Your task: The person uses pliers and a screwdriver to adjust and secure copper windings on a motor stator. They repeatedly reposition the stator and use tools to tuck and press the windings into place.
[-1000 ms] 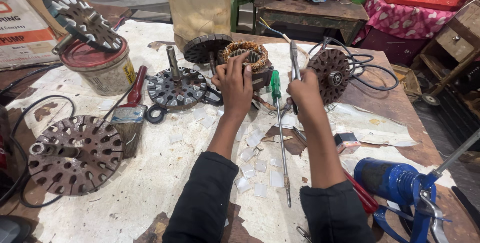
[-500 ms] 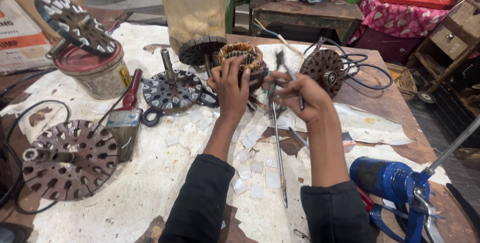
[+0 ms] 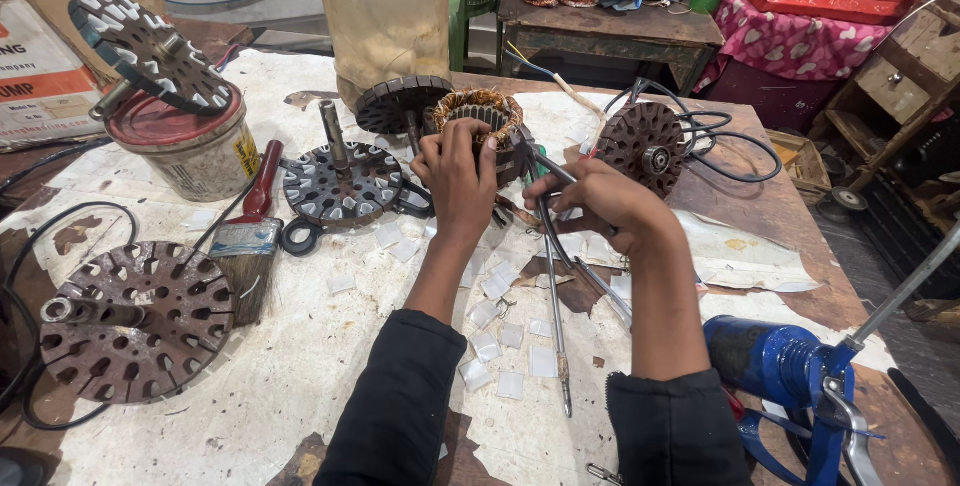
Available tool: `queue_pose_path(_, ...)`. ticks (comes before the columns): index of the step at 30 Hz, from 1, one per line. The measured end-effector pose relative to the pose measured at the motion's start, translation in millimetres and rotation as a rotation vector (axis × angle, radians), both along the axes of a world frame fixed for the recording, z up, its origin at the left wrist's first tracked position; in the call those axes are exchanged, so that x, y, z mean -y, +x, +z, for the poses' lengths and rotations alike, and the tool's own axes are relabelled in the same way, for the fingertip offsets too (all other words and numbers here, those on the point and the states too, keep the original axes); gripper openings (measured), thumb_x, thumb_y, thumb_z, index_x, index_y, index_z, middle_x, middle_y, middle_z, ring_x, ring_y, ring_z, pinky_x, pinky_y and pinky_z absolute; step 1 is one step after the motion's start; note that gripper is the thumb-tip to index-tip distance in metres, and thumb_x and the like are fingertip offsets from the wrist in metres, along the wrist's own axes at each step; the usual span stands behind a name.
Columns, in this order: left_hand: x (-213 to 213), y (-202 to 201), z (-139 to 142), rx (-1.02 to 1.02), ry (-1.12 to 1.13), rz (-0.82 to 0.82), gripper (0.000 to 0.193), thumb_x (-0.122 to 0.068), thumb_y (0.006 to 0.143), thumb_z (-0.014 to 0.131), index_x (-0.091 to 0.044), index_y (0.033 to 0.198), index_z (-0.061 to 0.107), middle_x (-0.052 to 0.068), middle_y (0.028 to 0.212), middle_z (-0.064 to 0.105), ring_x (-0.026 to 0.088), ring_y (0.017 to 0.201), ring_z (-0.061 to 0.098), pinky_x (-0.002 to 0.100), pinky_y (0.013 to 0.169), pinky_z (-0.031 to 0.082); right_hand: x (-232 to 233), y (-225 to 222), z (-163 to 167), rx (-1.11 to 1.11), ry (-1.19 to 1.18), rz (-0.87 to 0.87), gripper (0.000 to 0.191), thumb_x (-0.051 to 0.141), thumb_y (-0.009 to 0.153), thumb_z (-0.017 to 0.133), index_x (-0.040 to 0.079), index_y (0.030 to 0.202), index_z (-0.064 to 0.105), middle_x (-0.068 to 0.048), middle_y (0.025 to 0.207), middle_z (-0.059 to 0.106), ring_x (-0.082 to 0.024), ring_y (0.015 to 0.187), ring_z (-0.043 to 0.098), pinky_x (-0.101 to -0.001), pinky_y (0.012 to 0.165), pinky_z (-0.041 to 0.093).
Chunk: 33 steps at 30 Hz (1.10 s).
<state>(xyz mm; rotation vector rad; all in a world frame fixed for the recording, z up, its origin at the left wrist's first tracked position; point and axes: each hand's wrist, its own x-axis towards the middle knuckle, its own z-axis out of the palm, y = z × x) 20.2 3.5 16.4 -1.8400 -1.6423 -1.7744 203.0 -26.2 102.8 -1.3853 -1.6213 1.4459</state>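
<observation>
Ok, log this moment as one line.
left hand: steadies copper-wound stator ring | right hand: grips thin metal tool at stator | white paper-covered table

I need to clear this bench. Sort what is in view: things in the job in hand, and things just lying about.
In hand:
left hand on the copper-wound stator
right hand holding a thin metal tool toward the stator

Lying about:
paintbrush
round plate
slotted rotor
tub
wired rotor
blue tool
screwdriver
white squares
</observation>
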Motion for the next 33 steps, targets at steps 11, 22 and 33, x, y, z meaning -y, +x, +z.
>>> queue_pose_path(11,-0.2,-1.3,-1.7,-0.022,0.045,-0.015,0.023,-0.024,0.1,0.061,-0.014,0.121,0.061,0.0,0.123,0.061,0.024,0.113,0.046,0.044,0.1,0.025,-0.3,2.0,-0.5,-0.014,-0.05,0.124,0.031,-0.007,0.083,0.055,-0.006,0.108,0.073,-0.014,0.111,0.076,-0.023,0.1,0.072,-0.0359,0.089,0.063)
queue_pose_path(22,-0.7,-2.4,-5.1,-0.067,0.063,0.005,0.019,-0.022,0.099,0.064,-0.021,0.118,0.067,-0.002,0.125,0.059,0.024,0.117,0.046,0.046,0.103,0.025,4.5,-0.1,3.9,-0.002,-0.025,0.073,0.028,-0.007,0.082,0.055,-0.007,0.106,0.071,-0.014,0.108,0.076,-0.022,0.101,0.073,-0.0367,0.089,0.064)
queue_pose_path(33,-3.2,-2.9,-7.8,-0.11,0.034,0.036,0.024,-0.024,0.099,0.067,-0.021,0.122,0.063,-0.003,0.13,0.055,0.024,0.121,0.044,0.047,0.103,0.025,8.9,-1.9,7.8,0.049,0.023,0.064,0.027,-0.006,0.085,0.054,-0.005,0.106,0.07,-0.014,0.107,0.076,-0.022,0.102,0.074,-0.0354,0.09,0.062)
